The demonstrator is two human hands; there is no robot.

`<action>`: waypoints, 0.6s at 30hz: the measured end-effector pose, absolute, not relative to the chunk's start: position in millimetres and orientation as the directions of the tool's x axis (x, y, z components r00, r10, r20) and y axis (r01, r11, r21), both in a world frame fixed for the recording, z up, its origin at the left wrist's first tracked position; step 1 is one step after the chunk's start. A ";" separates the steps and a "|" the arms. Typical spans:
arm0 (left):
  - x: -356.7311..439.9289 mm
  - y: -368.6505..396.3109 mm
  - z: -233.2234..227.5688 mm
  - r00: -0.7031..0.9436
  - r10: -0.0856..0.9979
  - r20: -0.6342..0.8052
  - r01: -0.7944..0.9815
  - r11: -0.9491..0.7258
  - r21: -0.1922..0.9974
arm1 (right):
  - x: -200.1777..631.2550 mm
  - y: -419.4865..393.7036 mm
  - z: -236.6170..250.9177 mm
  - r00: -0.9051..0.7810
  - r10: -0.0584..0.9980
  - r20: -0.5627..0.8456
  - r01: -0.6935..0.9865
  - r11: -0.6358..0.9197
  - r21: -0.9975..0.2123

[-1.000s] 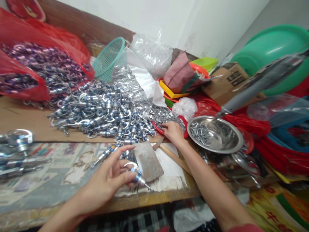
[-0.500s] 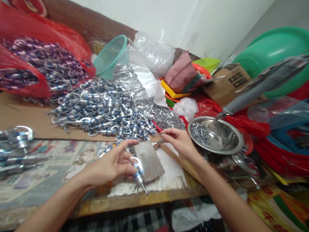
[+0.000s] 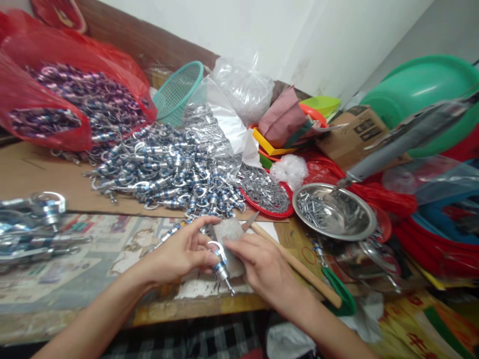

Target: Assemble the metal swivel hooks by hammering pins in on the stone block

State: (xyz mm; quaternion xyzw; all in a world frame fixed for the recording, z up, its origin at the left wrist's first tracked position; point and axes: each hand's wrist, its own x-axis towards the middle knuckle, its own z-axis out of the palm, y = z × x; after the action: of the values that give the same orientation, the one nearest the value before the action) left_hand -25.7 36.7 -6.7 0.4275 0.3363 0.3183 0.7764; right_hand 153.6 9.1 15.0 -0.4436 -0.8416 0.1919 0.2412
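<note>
Far left on the bench lie a few large shiny steel swivel fittings (image 3: 33, 224), blurred, so I cannot count them exactly. Behind them two red plastic bags (image 3: 48, 99) bulge with purple-and-silver metal clips, and one loose heap of blue-banded silver swivel clips (image 3: 168, 172) spreads over the brown cardboard sheet (image 3: 30, 172), far too many to count. One teal mesh basket (image 3: 177, 92) leans at the back.

My left hand (image 3: 183, 252) has its thumb and fingers clamped on one blue-banded silver swivel clip (image 3: 220, 264), held at the front edge of the bench over one flat grey metal block (image 3: 230, 234). My right hand (image 3: 262, 264) meets it from the other side, fingers together and pressed against the clip and block; I cannot tell whether they pinch anything.

Just beside it lies one wooden-handled tool (image 3: 292, 262), and one green-handled tool (image 3: 339, 291) is near it. Further right sit one red tray of small silver parts (image 3: 265, 192), one steel bowl of screws (image 3: 335, 212), one cardboard box (image 3: 355, 129) and one big green plastic basin (image 3: 422, 89). The worn wooden bench (image 3: 194, 306) is lined with newspaper; a white wall (image 3: 262, 35) stands behind.
</note>
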 end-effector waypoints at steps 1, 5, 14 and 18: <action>-25.5 36.6 -6.6 0.569 0.783 -0.252 -0.206 0.432 0.878 | 158.5 9.8 15.5 -0.520 0.822 0.233 0.665 0.561 -0.493; -24.6 35.9 -5.9 0.567 0.784 -0.251 -0.206 0.430 0.879 | 167.8 13.7 17.5 -0.593 0.771 0.233 0.671 0.633 -0.386; -25.0 34.6 -3.4 0.547 0.795 -0.263 -0.184 0.420 0.889 | 158.7 34.6 29.2 -0.560 0.828 0.028 0.609 0.435 -0.663; -25.1 35.1 -3.5 0.545 0.796 -0.263 -0.166 0.410 0.897 | 155.4 52.5 31.6 -0.546 0.814 -0.200 0.630 0.241 -0.738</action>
State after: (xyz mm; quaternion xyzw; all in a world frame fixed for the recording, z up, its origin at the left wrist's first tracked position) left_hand -25.1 35.1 -3.5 0.4416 0.3567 0.3165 0.7600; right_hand 155.4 52.5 31.6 -0.4630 -0.7795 0.4065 0.1131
